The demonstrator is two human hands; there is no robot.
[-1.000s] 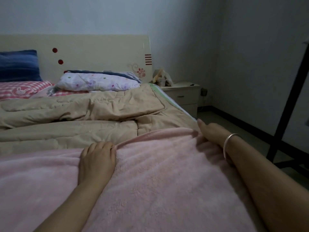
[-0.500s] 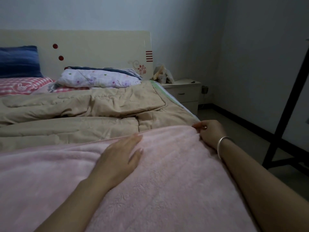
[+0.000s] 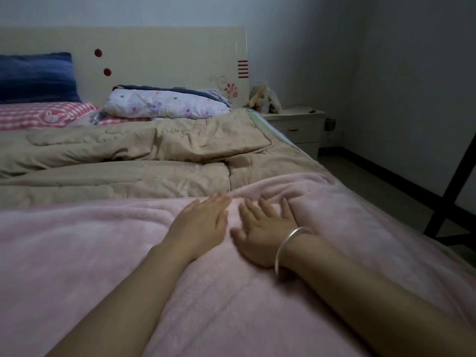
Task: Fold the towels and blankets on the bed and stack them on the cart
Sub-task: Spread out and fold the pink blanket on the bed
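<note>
A fluffy pink blanket (image 3: pixel 108 258) covers the near half of the bed. My left hand (image 3: pixel 203 222) lies flat on it with straight fingers, close to its far edge. Right beside it, my right hand (image 3: pixel 262 228), with a silver bangle on the wrist, also presses flat on the pink blanket with fingers spread. A raised fold of the blanket runs just right of my right hand. Beyond the pink blanket lies a rumpled beige quilt (image 3: pixel 128 161). A folded floral quilt (image 3: pixel 167 104) rests near the headboard.
A blue pillow (image 3: pixel 36 76) and a red checked pillow (image 3: pixel 38 115) lie at the far left by the cream headboard (image 3: pixel 154 55). A white nightstand (image 3: pixel 296 124) stands right of the bed. A black metal frame (image 3: pixel 461 171) rises at the right edge over bare floor.
My right hand let go of the blanket's far right corner and moved left to lie flat. My left hand slid right along the far edge, so both hands now rest side by side.
</note>
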